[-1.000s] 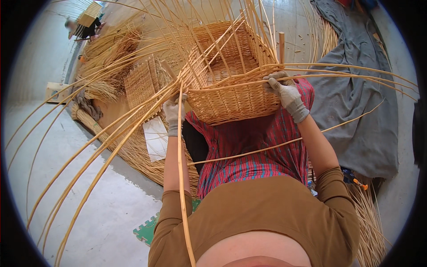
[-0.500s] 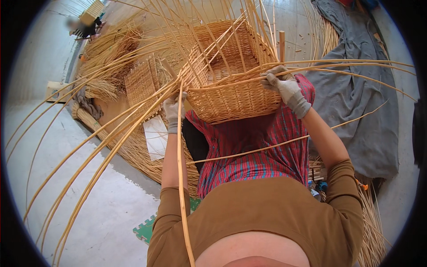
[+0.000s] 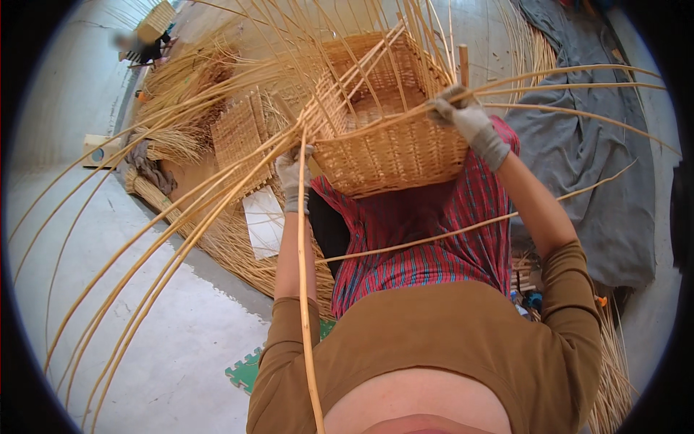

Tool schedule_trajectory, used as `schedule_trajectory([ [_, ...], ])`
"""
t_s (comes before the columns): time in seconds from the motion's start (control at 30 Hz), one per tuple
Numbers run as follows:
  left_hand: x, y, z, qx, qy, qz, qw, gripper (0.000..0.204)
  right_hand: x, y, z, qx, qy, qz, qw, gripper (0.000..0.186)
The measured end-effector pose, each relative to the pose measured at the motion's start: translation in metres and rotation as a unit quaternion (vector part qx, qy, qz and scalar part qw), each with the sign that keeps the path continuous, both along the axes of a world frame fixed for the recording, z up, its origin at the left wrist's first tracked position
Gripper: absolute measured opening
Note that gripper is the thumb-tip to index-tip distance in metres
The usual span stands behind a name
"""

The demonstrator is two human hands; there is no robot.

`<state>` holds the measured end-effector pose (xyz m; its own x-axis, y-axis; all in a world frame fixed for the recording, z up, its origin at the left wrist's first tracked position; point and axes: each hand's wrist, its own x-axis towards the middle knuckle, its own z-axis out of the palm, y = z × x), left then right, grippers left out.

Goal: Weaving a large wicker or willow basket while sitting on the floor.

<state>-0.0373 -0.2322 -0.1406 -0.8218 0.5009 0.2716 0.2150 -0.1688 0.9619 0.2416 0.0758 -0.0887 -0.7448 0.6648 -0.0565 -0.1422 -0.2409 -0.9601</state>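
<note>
A woven wicker basket (image 3: 390, 160), open at the top, rests tilted over my lap. Long pale rods rise from its rim and fan out. My left hand (image 3: 293, 173), in a light work glove, is closed at the near left corner; its fingertips are partly hidden by the rods. One thick rod (image 3: 306, 289) runs from that corner down past my left forearm. Bent over the near right corner, my gloved right hand (image 3: 468, 121) grips the rods (image 3: 531, 87) that leave the rim to the right. A short wooden peg (image 3: 463, 65) stands beside it.
A striped red cloth (image 3: 426, 239) covers my lap, with a loose rod (image 3: 426, 240) across it. Bundles of rods (image 3: 191, 94) and a flat woven panel (image 3: 240, 130) lie left. Grey cloth (image 3: 585, 173) is spread at right. Another person (image 3: 148, 47) is far left.
The view has shifted a little, so the scene sits slightly further right. The rods at my right hand are bent higher, and that hand has turned further over the corner. The left hand stays at its corner.
</note>
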Motion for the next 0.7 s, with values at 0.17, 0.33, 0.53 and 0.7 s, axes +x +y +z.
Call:
schedule_trajectory([
  [0.17, 0.005, 0.006, -0.004, 0.097, -0.073, -0.019, 0.992, 0.024, 0.01, -0.031, -0.002, -0.086, -0.031, -0.065, 0.994, 0.013],
  [0.33, 0.006, 0.01, -0.006, 0.094, -0.1, 0.003, 0.991, 0.022, -0.001, -0.024, 0.019, -0.096, -0.138, -0.077, 0.983, 0.018],
  [0.53, -0.001, 0.001, -0.01, -0.04, -0.016, 0.032, 0.999, 0.033, -0.016, -0.033, 0.047, 0.0, -0.116, -0.079, 0.99, 0.018],
  [0.7, 0.008, 0.004, -0.006, 0.014, -0.011, 0.023, 1.0, 0.024, -0.005, -0.052, 0.053, -0.061, -0.209, -0.103, 0.971, 0.02],
])
